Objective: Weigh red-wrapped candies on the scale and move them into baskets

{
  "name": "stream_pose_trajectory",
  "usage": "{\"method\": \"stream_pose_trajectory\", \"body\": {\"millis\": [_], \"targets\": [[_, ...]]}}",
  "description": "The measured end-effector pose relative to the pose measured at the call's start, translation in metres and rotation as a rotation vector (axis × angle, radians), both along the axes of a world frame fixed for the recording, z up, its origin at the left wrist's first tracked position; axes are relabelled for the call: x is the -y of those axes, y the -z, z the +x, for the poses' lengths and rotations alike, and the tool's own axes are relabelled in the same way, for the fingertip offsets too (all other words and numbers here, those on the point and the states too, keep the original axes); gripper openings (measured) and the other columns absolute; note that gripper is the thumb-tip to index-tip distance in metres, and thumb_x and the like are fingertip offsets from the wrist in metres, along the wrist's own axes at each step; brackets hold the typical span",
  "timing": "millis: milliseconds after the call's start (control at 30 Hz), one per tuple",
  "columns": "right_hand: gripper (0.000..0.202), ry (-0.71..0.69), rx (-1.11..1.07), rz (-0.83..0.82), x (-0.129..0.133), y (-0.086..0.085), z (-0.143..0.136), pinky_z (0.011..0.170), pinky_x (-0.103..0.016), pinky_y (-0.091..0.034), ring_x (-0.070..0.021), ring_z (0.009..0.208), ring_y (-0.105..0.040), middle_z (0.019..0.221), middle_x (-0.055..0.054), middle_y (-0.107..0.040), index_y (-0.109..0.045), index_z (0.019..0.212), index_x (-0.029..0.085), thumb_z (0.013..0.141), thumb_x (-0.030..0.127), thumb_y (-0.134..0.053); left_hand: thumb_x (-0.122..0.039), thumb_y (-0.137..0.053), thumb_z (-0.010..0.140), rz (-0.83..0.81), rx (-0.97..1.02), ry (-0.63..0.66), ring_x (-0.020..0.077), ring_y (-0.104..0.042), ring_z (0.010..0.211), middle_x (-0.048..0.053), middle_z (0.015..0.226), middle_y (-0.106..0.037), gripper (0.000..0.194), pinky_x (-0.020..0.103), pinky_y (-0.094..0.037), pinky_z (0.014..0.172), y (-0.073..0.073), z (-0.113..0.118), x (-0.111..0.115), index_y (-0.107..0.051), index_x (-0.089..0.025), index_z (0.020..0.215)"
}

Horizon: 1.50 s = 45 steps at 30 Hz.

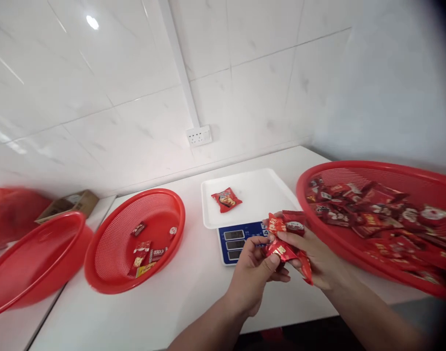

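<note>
Two hands meet in a narrow grip, which I follow from a distance: the left hand (251, 276) pinches one red packet (283, 250) between thumb and fingers, while the right hand (316, 247) holds further packets (294, 226), whose number I cannot tell. Chief relation: a lone packet (226, 200) lies beyond the grip and to its left, flat on the white tray (257, 191), and I read the left hand as the nearer. It is nearly square, so I assign it no long axis; the held packets point several ways. Just ahead of the fingers is the blue panel (225, 247) of a scale, partly covered by the hands. Right of the grip, a filled basket (376, 166) holds many packets. Well to the left, a second basket (109, 253) holds small wrapped pieces (142, 249). The white table (135, 317) extends beneath the grip; beyond rises a tiled wall (135, 63) with a socket (199, 136).
</note>
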State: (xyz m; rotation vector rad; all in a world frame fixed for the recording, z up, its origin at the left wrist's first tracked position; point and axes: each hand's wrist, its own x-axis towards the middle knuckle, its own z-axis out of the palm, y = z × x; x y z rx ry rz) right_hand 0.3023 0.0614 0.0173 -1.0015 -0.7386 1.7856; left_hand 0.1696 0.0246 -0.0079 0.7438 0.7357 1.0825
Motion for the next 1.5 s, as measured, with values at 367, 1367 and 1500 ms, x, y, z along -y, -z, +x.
{"method": "stream_pose_trajectory", "body": {"millis": [367,1367,1500], "targets": [[0.029,0.231,-0.08,-0.229,0.002,0.023,-0.007,0.031,-0.008,-0.042,-0.0038,0.043,-0.05,0.065,0.006,-0.061,-0.061,0.081,0.026,0.058,0.017,-0.076,-0.041,-0.076,0.065,0.047,-0.153,-0.143,0.0065,-0.051,0.051,-0.003,0.069,-0.057,0.044,0.019,-0.043,0.047,0.008,-0.016,0.008,-0.044,-0.018,0.083],[0.067,-0.074,0.194,-0.02,0.036,0.034,0.0,0.037,-0.018,-0.033,-0.0053,0.04,-0.036,0.052,0.009,-0.049,-0.048,0.106,0.023,0.054,0.058,-0.075,-0.021,-0.063,0.077,0.435,-0.966,-0.025,0.0149,-0.057,0.077,0.004,0.094,-0.061,0.028,0.026,-0.048,0.068,-0.008,-0.001,-0.009,-0.065,-0.023,0.105],[0.068,-0.076,0.23,-0.036,0.037,0.032,-0.002,0.037,-0.018,-0.033,-0.006,0.038,-0.037,0.05,0.01,-0.047,-0.048,0.106,0.023,0.054,0.057,-0.074,-0.016,-0.063,0.076,0.359,-0.768,-0.02,0.0151,-0.058,0.08,0.004,0.091,-0.063,0.025,0.027,-0.048,0.07,-0.001,-0.004,-0.011,-0.065,-0.02,0.1]]}}
